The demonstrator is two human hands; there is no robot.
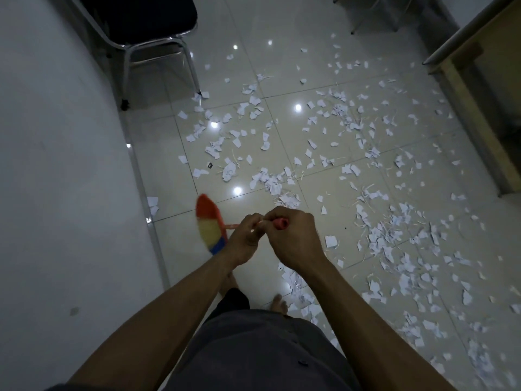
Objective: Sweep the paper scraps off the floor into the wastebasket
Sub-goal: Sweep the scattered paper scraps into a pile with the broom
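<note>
A broom with a red, yellow and blue bristle head point(210, 225) hangs over the floor near the wall on the left, its red handle running right into my hands. My left hand point(245, 238) grips the handle just behind the head. My right hand point(293, 235) grips the handle's red end point(282, 222). White paper scraps point(324, 153) lie scattered over the glossy tiled floor point(248, 198) ahead and to the right, densest at the right point(408, 249). No wastebasket is in view.
A white wall point(56, 165) runs along the left. A black chair with chrome legs point(146, 32) stands at the far left. A wooden desk point(485, 94) fills the right edge. More chair legs point(375, 15) stand at the far back. My bare feet point(279, 303) are below.
</note>
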